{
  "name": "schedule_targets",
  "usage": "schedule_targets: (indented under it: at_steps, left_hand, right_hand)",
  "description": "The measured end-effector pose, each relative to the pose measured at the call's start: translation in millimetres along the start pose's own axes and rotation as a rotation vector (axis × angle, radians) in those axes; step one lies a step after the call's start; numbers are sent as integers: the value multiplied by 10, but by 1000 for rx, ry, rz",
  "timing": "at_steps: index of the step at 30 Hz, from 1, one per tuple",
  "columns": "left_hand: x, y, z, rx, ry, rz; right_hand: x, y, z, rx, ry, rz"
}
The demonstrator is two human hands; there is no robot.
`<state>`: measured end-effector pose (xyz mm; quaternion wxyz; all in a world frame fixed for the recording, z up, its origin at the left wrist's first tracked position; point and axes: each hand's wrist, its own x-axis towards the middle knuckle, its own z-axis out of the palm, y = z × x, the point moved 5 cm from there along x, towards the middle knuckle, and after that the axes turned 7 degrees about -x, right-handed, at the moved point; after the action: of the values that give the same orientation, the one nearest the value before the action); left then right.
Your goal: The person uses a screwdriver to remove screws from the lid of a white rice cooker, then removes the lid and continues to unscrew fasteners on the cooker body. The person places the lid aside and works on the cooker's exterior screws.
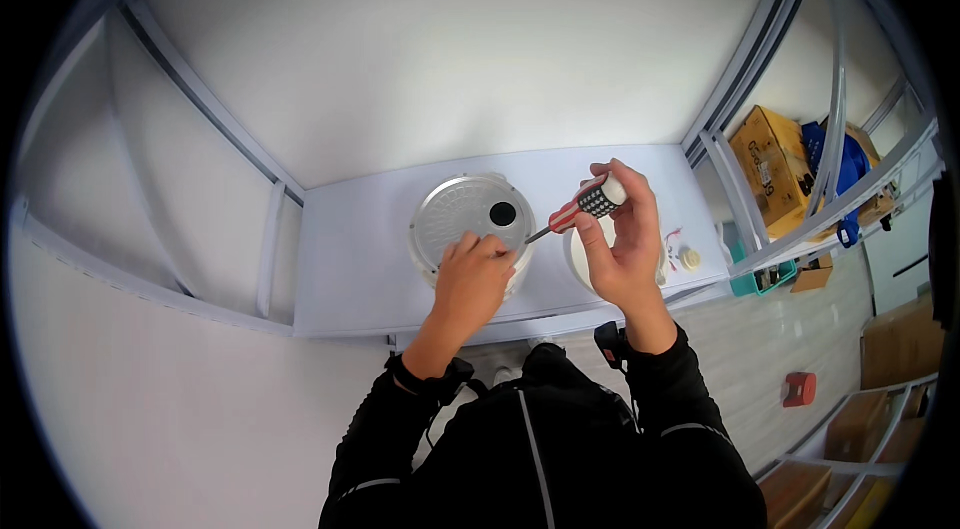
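Note:
A round appliance-like thing [450, 214] with a silver top and a black disc [502, 214] on it rests on the white table. My left hand [472, 284] lies over its near right edge, fingers curled and drawn together; whatever they pinch there is hidden. In my right hand [630, 254] is a screwdriver [590, 202] with a red, white and dark starred handle, held between thumb and fingers. Its shaft slants down left, the tip by the appliance's rim close to my left fingertips. Under my right hand sits a round white piece [578, 264], partly covered.
Small reddish and white bits [673, 239] and a pale yellow roll-like thing [690, 258] lie on the table [350, 259] at right. Metal frame posts [745, 54] flank it. Beyond are a yellow box [770, 169], a teal basket [745, 284] and a red stool [799, 389].

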<state>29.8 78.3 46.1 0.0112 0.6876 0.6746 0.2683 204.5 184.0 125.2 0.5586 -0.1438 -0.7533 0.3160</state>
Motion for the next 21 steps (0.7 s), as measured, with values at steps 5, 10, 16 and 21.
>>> schedule_targets:
  at_steps: [5,10,16,21]
  left_hand:
    - [-154,-145,-230,10,-87,102]
    - [-286,-317,-523,-107,-120,74]
    - [-409,-372,-641,-175,-53,42]
    - [-392,-170,-407,-283,92,32]
  right_hand:
    - [-36,-14,56,17,-45,9]
    - [-59,44,134,36,-54,-6]
    - [-70,-85,328,86,-123,-9]
    - [-25,-235,500,40,-204,-113]
